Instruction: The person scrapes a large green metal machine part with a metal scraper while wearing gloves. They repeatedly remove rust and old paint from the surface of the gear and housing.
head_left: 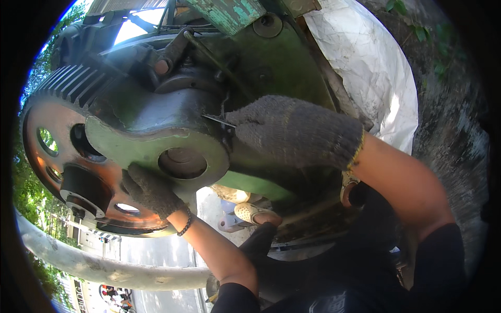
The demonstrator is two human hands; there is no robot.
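Note:
My right hand point(282, 128), in a dark knitted glove, pinches a thin flat metal blade point(219, 121). Its tip points left, against or just over the grey-green machine casting point(175, 107); which of the two I cannot tell. My left hand point(151, 193), also gloved, lies with fingers stretched against the casting's lower edge. It is beside the round boss point(182, 163) and in front of the large gear wheel point(49, 120). The wheel has thick teeth, round holes and a dark hub point(86, 190). Any contact between my left fingertips and the wheel is hard to make out.
A slanting metal rod point(214, 60) and a bolted collar point(188, 81) stand above the casting. White sheeting point(365, 62) hangs at the right. A thick pale pipe point(120, 268) curves across the lower left. My feet in perforated clogs point(253, 213) show beneath the machine.

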